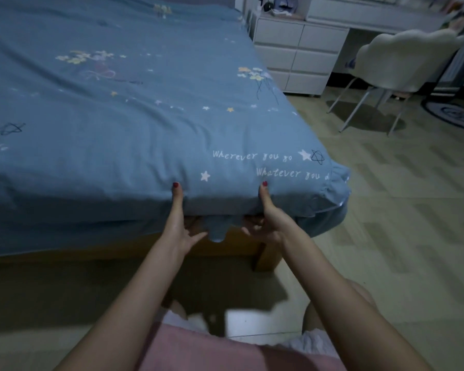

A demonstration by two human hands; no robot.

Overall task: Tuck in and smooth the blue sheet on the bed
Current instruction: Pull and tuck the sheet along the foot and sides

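1. Fingers of both hands curl under the mattress edge, thumbs on top, gripping the blue sheet (134, 124).
2. Left hand (181, 226) and right hand (265, 223) hold near the bed (265, 257) corner.
3. Sheet covers the mattress; a flap hangs between the hands.

Fingers of both hands (225, 226) hidden under blue sheet (118, 116) edge; bed's left side cut off by frame; shelf items (276, 6) top right too blurred to ID.
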